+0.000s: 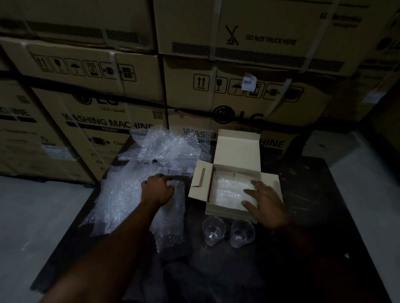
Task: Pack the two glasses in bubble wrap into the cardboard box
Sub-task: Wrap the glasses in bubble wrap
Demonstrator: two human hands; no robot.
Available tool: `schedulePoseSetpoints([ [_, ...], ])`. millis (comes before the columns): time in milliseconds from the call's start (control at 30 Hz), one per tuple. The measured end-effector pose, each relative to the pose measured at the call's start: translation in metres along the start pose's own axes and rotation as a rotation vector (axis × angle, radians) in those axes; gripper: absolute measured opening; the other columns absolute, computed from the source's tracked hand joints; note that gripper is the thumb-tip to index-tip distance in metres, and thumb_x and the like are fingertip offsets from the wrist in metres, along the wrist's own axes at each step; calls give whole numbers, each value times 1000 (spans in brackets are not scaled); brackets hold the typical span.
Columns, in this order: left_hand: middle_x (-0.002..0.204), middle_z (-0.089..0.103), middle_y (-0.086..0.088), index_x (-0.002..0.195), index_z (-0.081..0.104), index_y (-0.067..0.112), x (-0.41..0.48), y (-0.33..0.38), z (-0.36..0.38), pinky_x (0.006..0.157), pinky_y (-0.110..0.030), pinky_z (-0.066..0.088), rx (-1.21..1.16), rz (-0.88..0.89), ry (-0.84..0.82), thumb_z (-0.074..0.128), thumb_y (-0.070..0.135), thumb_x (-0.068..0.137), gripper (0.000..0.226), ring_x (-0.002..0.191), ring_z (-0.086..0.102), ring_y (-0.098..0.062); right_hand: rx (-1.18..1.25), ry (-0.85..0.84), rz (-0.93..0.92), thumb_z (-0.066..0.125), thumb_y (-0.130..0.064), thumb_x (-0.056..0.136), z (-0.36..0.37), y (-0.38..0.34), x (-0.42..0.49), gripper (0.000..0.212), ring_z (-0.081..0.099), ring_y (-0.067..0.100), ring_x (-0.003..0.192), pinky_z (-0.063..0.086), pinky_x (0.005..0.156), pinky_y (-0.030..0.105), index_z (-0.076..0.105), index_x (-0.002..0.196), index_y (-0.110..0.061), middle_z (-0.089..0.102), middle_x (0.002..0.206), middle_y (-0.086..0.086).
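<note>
— Where are the glasses?
— The left glass (pixel 213 230) and the right glass (pixel 242 233), clear and round, stand unwrapped just in front of the open cardboard box (pixel 226 212).
— Your hands?
— My left hand (pixel 158 190) grips the crinkly bubble wrap sheet (pixel 125 194) left of the box. My right hand (pixel 265 203) lies spread over its near corner.

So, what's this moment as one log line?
left hand grips bubble wrap | right hand open over cardboard box | two glasses unwrapped

Two glasses (pixel 213 230) (pixel 241 232), one cardboard box (pixel 228 212), two hands (pixel 158 190) (pixel 266 204)
</note>
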State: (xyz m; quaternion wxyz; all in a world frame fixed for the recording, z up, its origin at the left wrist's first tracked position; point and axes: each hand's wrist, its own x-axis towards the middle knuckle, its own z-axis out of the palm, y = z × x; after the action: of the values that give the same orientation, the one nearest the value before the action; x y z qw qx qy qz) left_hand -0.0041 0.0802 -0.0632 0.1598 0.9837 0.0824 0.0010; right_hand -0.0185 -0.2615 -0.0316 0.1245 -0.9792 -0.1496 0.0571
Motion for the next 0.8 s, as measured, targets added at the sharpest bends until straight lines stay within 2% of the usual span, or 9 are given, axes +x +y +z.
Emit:
schedulePoseSetpoints([
  [100,134,52,-10,128,57,28,26,1,3,99,-47,38,66,-12,-44,49,37,91,39,123,45,-34,96,-134,-137,52,-63,85,-12,-30,-13,64,34,15,138,22,113,26,49,138,-27,40,149,-2],
  [200,150,33,-13,137,47,31,47,0,8,105,-52,30,124,-36,-117,50,46,91,49,135,30,-38,56,-211,-211,40,-87,69,-15,-59,-25,91,43,13,129,28,109,29,43,140,-30,49,140,-7],
  [300,158,14,-11,144,35,33,65,-2,14,111,-56,19,139,-50,-191,48,56,90,60,143,12,-39,-16,-224,-248,56,-82,65,-3,-76,-32,91,44,12,124,27,106,31,39,140,-32,47,139,-10],
  [400,160,9,-6,146,31,33,78,-4,15,110,-59,16,172,-35,-239,48,61,88,67,143,5,-41,-96,-203,-258,61,-77,64,12,-80,-32,95,44,13,126,26,103,30,39,142,-29,44,144,-10],
  [533,156,21,2,144,34,25,89,-8,16,109,-57,17,155,-56,-267,54,63,83,75,142,11,-38,-71,-155,-259,62,-64,74,12,-90,-30,74,47,13,123,28,98,29,44,138,-31,50,138,-10],
  [600,145,40,0,135,45,23,88,-9,14,106,-54,23,109,-41,-195,58,52,83,61,137,25,-35,-79,-182,-235,61,-57,80,8,-96,-29,70,43,12,125,25,98,24,40,141,-30,45,143,-11],
  [700,116,64,-10,110,62,17,85,-13,13,96,-45,35,-1,35,29,58,28,84,29,115,52,-33,-56,-171,-210,62,-52,82,4,-102,-24,68,44,13,122,25,95,21,39,142,-29,44,143,-10],
  [800,108,70,-11,103,70,10,78,-23,11,93,-37,47,-313,49,123,57,23,82,28,105,63,-29,33,-196,-189,64,-49,82,8,-107,-17,66,45,15,122,27,94,20,42,140,-26,46,140,-7],
])
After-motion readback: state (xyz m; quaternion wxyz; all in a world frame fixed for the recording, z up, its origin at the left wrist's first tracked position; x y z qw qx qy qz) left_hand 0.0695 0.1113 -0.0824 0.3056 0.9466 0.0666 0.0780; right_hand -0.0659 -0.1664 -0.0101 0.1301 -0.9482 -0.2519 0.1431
